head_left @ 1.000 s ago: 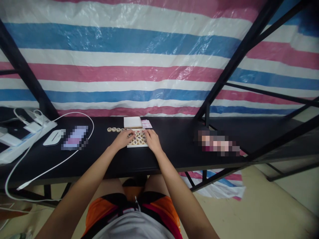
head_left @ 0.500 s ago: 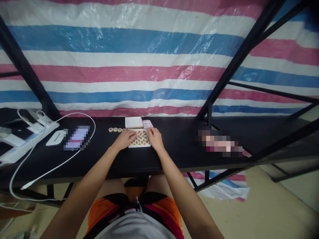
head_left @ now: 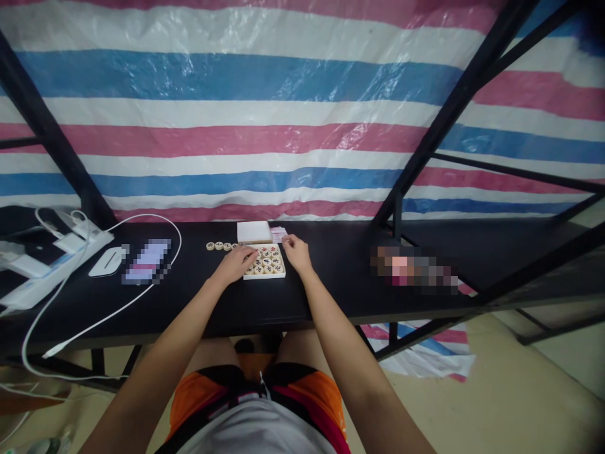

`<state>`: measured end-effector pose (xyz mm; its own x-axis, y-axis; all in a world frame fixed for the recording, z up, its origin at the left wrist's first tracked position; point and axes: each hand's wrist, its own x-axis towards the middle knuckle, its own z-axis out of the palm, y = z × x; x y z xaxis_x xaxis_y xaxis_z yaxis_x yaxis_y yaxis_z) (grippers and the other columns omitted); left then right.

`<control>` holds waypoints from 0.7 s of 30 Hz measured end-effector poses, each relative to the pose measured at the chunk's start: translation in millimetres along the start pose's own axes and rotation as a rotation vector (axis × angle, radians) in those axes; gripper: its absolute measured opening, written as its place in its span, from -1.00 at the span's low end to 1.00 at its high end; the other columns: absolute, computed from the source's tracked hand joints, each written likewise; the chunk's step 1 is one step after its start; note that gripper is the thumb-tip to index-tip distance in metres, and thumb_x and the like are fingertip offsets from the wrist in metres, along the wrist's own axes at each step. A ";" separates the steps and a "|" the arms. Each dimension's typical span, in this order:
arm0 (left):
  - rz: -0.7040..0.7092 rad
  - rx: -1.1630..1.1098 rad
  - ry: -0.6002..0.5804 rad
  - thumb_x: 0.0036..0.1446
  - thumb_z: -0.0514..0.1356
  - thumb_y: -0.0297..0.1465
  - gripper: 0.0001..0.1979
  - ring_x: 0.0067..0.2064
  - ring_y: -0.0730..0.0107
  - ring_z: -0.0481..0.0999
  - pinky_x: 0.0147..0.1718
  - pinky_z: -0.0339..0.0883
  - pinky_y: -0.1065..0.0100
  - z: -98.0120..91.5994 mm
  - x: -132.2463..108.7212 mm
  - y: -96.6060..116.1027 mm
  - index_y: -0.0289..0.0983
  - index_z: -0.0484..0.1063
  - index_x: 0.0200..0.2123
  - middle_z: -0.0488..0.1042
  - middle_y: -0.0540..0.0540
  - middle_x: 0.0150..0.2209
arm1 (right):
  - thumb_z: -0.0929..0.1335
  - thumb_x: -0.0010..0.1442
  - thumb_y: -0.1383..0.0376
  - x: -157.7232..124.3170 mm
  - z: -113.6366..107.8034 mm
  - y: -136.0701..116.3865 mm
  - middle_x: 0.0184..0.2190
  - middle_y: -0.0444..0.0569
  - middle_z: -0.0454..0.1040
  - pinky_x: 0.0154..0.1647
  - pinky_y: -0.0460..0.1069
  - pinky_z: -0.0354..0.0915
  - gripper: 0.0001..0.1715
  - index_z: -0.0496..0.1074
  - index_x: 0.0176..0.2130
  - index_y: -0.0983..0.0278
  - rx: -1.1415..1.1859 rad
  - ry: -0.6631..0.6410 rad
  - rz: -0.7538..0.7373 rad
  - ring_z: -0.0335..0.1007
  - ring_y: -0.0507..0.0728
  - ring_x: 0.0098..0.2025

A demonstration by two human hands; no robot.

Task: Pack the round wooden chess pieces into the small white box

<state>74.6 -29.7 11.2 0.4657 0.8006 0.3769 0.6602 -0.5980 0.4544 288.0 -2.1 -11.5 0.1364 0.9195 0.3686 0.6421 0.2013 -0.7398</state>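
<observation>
A small white box (head_left: 265,275) filled with round wooden chess pieces (head_left: 268,263) lies on the black table (head_left: 331,290) in front of me. My left hand (head_left: 235,263) rests on the box's left side, its bent fingers over the pieces there. My right hand (head_left: 297,253) is at the box's far right corner, fingers curled together near a pink paper (head_left: 279,232). What either hand holds is too small to make out. A short row of loose pieces (head_left: 218,246) lies left of the box. The white lid (head_left: 254,231) sits behind it.
To the left are a white mouse (head_left: 106,260), a blurred flat device (head_left: 145,260), a power strip (head_left: 57,258) and a white cable (head_left: 94,325) that loops off the table edge. A blurred object (head_left: 413,270) lies to the right. Black frame bars (head_left: 394,221) rise at right; striped tarpaulin hangs behind.
My right hand has slid from the box's right side up to its far right corner. My left hand has stayed at the left side. The view has shifted slightly.
</observation>
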 end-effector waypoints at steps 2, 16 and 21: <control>0.006 -0.018 0.025 0.27 -0.05 -0.23 -0.65 -0.06 0.26 0.42 0.00 0.24 0.25 -2.6 0.7 -4.0 -0.26 0.46 -0.18 0.48 -0.14 -0.12 | 0.25 0.13 0.25 -2.8 -1.2 1.4 -0.45 -0.11 0.51 -0.27 -0.08 0.23 -0.75 0.49 -0.31 0.23 -0.005 -0.052 -0.006 0.39 0.06 -0.38; -0.560 0.348 0.219 0.13 0.07 -0.39 -0.74 -0.01 -0.19 0.33 -0.12 0.19 -0.08 -30.6 -17.7 -66.3 -0.28 0.43 -0.13 0.40 -0.35 -0.06 | 0.29 0.10 0.21 -1.5 2.3 9.8 -0.46 -0.12 0.51 -0.29 -0.09 0.21 -0.78 0.49 -0.33 0.22 0.016 -0.126 -0.017 0.39 0.06 -0.38; -0.532 0.272 0.248 0.09 0.09 -0.46 -0.83 -0.06 -0.17 0.36 -0.15 0.19 -0.04 -30.4 -16.5 -68.8 -0.29 0.45 -0.26 0.42 -0.33 -0.18 | 0.28 0.10 0.21 -2.0 1.9 9.3 -0.47 -0.13 0.50 -0.29 -0.09 0.21 -0.79 0.49 -0.34 0.22 0.030 -0.134 -0.020 0.39 0.06 -0.38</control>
<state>3.5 -3.0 -1.7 -0.0946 0.9332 0.3467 0.9043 -0.0650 0.4219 292.2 -1.4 -20.2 0.0207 0.9518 0.3061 0.6205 0.2279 -0.7504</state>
